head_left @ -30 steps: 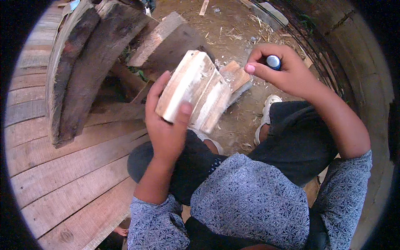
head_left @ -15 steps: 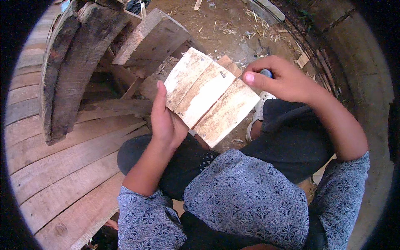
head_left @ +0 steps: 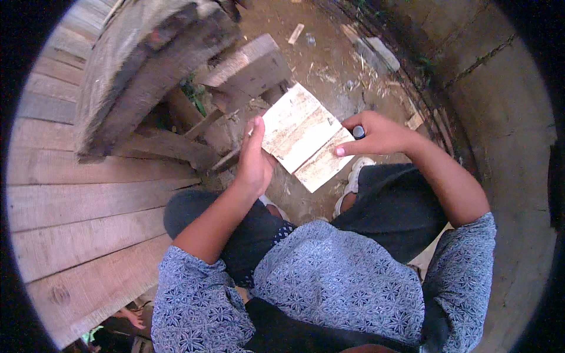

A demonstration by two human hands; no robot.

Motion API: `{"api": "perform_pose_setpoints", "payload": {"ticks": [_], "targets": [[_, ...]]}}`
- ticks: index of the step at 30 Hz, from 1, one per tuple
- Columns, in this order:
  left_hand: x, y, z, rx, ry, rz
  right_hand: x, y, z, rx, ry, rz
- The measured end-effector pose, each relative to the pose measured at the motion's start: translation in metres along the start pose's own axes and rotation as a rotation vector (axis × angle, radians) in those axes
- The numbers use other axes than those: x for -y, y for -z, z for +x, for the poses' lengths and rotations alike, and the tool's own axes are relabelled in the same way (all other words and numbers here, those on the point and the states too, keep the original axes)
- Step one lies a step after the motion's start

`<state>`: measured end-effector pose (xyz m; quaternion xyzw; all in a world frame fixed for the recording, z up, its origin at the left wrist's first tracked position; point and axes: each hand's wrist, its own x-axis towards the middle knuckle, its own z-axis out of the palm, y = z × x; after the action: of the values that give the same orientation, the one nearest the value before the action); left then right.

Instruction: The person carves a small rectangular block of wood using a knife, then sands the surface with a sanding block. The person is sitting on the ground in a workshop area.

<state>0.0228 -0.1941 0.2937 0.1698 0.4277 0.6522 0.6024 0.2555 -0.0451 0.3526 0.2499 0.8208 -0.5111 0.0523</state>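
Observation:
A small block of pale, rough boards joined side by side (head_left: 309,138) is held up in front of me, above the ground between my feet. My left hand (head_left: 256,165) grips its left edge, thumb upright along the side and the other fingers hidden behind. At the opposite side, my right hand (head_left: 379,135) is closed around something with a dark, round end (head_left: 358,132), which sticks out between thumb and forefinger. The rest of that item is hidden. The right thumb tip lies over the boards' right edge.
A plank platform (head_left: 88,223) runs along my left, with a heavy weathered timber (head_left: 159,65) and a thick wood block (head_left: 250,67) beyond. Wood scraps (head_left: 296,33) and shavings lie on the dirt. A concrete wall (head_left: 494,88) curves along the right. Another person's hand (head_left: 134,317) shows at lower left.
My right hand has moved left relative to the boards, bringing its thumb over their edge. The boards are turned slightly in my left hand. The whole view has shifted.

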Motion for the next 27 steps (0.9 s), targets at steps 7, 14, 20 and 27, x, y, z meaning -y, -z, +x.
{"api": "perform_pose_setpoints", "payload": {"ticks": [7, 14, 20, 27], "targets": [[-0.001, 0.006, 0.012, 0.1, 0.028, 0.264, -0.005, 0.026, 0.001, -0.071, -0.108, 0.126], [-0.062, 0.043, -0.07, 0.493, -0.036, 0.861, 0.009, 0.006, -0.025, -0.536, -0.099, 0.039], [-0.157, 0.06, -0.235, 1.631, -0.046, 0.653, 0.004, -0.013, -0.034, -0.727, -0.211, 0.129], [-0.179, 0.027, -0.327, 1.459, -0.863, 0.63, -0.031, -0.005, -0.027, -0.838, -0.374, 0.186]]}}
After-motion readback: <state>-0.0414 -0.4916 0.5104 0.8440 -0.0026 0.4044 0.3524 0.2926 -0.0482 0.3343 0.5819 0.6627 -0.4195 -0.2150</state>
